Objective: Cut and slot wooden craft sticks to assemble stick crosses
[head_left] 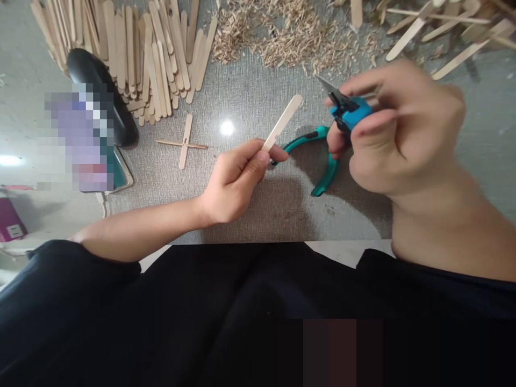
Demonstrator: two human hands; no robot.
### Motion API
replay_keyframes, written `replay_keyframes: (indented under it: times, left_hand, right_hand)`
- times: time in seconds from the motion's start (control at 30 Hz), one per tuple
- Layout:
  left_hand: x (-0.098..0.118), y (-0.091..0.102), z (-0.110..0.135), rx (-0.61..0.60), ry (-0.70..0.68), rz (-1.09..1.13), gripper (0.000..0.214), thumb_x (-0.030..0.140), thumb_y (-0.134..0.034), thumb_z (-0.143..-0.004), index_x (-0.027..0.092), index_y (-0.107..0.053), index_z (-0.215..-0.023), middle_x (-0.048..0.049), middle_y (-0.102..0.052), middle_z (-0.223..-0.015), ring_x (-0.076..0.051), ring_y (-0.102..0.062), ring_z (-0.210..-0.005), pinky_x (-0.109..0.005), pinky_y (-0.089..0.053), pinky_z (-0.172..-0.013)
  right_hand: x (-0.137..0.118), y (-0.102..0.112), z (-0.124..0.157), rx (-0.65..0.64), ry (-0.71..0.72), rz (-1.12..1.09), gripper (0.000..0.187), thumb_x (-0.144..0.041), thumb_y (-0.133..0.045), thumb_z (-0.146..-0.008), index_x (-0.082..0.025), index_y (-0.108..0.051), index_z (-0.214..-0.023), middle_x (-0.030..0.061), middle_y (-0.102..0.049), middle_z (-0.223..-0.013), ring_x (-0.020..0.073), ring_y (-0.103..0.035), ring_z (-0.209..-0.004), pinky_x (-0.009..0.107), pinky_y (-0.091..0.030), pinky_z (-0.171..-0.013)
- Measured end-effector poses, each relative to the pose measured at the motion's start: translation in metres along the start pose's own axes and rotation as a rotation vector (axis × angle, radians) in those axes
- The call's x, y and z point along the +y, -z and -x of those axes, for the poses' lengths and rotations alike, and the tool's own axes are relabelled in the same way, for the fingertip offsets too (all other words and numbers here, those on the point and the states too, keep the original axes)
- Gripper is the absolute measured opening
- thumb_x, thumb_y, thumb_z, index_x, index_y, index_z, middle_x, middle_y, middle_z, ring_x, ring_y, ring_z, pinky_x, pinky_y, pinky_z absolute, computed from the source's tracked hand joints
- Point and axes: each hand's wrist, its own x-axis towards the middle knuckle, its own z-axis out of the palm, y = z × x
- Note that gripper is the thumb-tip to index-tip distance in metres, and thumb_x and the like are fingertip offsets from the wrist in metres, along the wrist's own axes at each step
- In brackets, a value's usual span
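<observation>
L hand (234,180) pinches stick (283,121); R hand (397,129) clasps blue cutters (350,110).

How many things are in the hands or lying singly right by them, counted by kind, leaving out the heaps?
Stick, in the left hand: 1
Blue cutter, in the right hand: 1
Teal pliers, lying loose: 1
Stick cross, lying loose: 1
Total: 4
</observation>
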Motion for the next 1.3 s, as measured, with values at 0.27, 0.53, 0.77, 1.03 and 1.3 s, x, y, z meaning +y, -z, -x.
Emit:
replay_keyframes:
  times: [0.27, 0.53, 0.77, 1.03, 1.3]
  left_hand:
    - [-0.009, -0.001, 0.001, -0.024, -0.003, -0.014, 0.046, 0.062, -0.067, -0.113, 0.020, -0.082, -0.110, 0.0078, -0.043, -0.059, -0.008, -0.033, -0.050, -0.028, -0.026, -0.049]
    - [0.021, 0.003, -0.009, -0.189, -0.089, -0.547, 0.036, 0.041, -0.066, -0.106, 0.019, -0.076, -0.079, 0.0015, -0.058, -0.066, -0.012, -0.048, -0.063, -0.031, -0.035, -0.065]
    - [0.079, 0.032, -0.005, -0.541, 0.107, -1.194, 0.032, 0.037, -0.058, -0.103, 0.023, -0.075, -0.080, -0.0024, -0.069, -0.074, -0.016, -0.055, -0.067, -0.034, -0.034, -0.074]
    - [0.099, 0.056, 0.034, -0.417, 0.160, -1.764, 0.049, 0.044, -0.042, -0.121, 0.015, -0.060, -0.156, -0.0146, -0.081, -0.132, -0.027, -0.077, -0.108, -0.038, -0.053, -0.086]
    - [0.047, 0.054, 0.107, -0.563, -0.329, -1.729, 0.093, 0.072, -0.085, -0.097, 0.010, -0.059, -0.162, -0.0376, -0.057, -0.171, -0.053, -0.066, -0.154, -0.059, -0.065, -0.114]
  right_hand:
    - [-0.017, 0.001, -0.007, -0.010, -0.037, -0.119, 0.052, -0.077, -0.060, -0.113, -0.032, -0.059, -0.137, -0.0015, -0.071, -0.105, 0.0113, -0.066, -0.060, 0.030, -0.049, -0.049]
    - [-0.024, -0.003, -0.010, 0.077, -0.042, -0.161, 0.045, -0.065, -0.057, -0.117, -0.038, -0.043, -0.151, 0.0026, -0.067, -0.135, 0.0126, -0.067, -0.068, 0.033, -0.057, -0.054]
    - [-0.040, -0.010, -0.002, -0.091, -0.128, -0.534, 0.019, -0.049, -0.060, -0.113, -0.032, -0.065, -0.119, -0.0031, -0.075, -0.092, 0.0196, -0.077, -0.069, 0.037, -0.067, -0.063]
    - [-0.021, -0.034, -0.002, -0.274, -0.092, -0.839, 0.048, -0.051, -0.090, -0.094, -0.031, -0.066, -0.130, 0.0030, -0.091, -0.108, 0.0280, -0.090, -0.099, 0.040, -0.073, -0.075]
    - [-0.025, -0.067, 0.040, -0.020, 0.378, -0.255, 0.030, -0.055, -0.080, -0.106, -0.031, -0.073, -0.123, -0.0081, -0.063, -0.064, 0.0146, -0.056, -0.049, 0.035, -0.046, -0.054]
